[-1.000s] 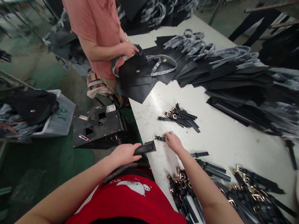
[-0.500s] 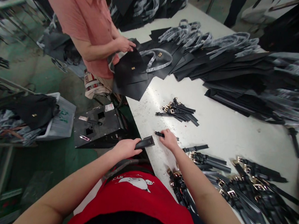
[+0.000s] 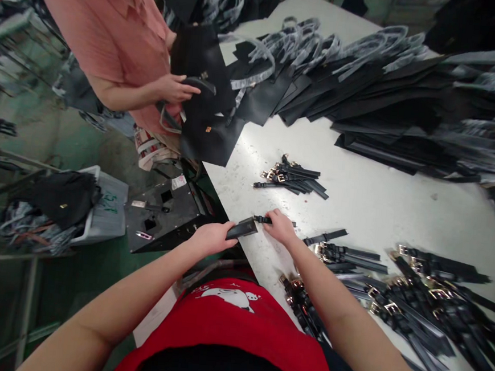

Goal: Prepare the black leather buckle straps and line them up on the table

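Observation:
My left hand (image 3: 210,238) is closed round a flat black leather strip (image 3: 243,228) at the near edge of the white table (image 3: 370,206). My right hand (image 3: 281,227) pinches a small black strap with a buckle (image 3: 262,219), its end touching the tip of the strip. A small bundle of buckled straps (image 3: 291,177) lies just beyond my hands. A large heap of black buckled straps (image 3: 419,296) lies to my right.
A person in a pink shirt (image 3: 113,38) stands at the table's far left corner handling a black bag (image 3: 207,99). Stacked black bags with wrapped handles (image 3: 366,86) cover the back. A black box (image 3: 164,210) and a bin (image 3: 104,208) sit on the floor.
My right hand has brought the small strap up to the tip of the strip in my left hand. The person in pink has lifted a bag off the table.

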The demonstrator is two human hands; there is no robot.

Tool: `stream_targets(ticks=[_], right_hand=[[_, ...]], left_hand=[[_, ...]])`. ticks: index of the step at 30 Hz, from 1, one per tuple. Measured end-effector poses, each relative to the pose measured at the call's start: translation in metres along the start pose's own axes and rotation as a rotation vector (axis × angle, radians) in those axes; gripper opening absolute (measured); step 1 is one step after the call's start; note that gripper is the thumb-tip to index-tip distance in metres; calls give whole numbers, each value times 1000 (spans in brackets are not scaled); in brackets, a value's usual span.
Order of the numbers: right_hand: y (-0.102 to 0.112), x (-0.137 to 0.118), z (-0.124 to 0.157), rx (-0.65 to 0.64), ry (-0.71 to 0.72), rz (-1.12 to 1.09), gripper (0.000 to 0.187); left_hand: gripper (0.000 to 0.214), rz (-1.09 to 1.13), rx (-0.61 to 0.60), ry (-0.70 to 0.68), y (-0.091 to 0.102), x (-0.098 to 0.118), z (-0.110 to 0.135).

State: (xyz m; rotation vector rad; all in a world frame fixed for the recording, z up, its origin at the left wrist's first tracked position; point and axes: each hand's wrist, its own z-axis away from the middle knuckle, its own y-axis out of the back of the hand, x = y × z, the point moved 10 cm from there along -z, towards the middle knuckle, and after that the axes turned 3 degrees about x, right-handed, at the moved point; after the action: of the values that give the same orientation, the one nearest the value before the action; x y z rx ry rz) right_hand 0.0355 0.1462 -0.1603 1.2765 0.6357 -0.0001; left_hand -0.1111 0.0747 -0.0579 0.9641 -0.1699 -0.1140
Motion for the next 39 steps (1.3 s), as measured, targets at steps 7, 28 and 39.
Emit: stream_targets(ticks=[7, 28, 39], right_hand=[[-4, 8, 0, 28, 41, -84, 29], [-7, 21, -1, 3, 1, -113, 29], [-6, 23, -1, 13, -9, -139, 27]], left_hand=[[40, -72, -21, 4, 13, 24, -45], [35, -216, -68, -89, 39, 63, -76], [42, -175, -29, -13, 24, 6, -45]])
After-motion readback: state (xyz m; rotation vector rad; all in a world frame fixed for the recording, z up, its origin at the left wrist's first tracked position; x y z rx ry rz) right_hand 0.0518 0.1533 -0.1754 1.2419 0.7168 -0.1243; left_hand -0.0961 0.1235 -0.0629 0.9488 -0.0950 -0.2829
